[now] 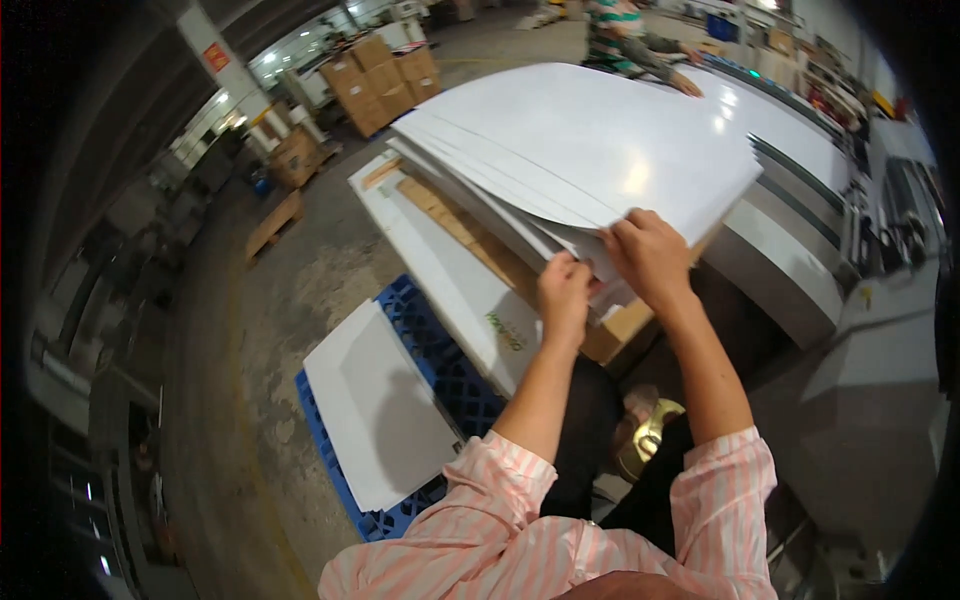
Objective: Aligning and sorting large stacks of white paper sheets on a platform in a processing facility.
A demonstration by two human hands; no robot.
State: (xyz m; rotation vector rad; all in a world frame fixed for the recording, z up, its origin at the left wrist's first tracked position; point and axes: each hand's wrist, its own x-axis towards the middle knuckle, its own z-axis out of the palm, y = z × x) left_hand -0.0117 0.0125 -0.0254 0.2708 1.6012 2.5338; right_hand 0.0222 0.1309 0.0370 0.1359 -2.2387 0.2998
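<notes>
Concrete floor beyond; my right hand pinches a white sheet beside my left hand, grip unclear; lifting gently should prevent creases.

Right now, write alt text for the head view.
A person's right hand holds up the corner of large white sheets while the left hand is at the edges below; a blue pallet with a white stack lies lower left.

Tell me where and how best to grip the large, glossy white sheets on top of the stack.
Probably at the near corner of the large, glossy white sheets, coming from the near side and pinching both faces. They look thin and flexible, and their bowed left edge leaves a gap to reach beneath; the right hand holds them near that corner.
</notes>
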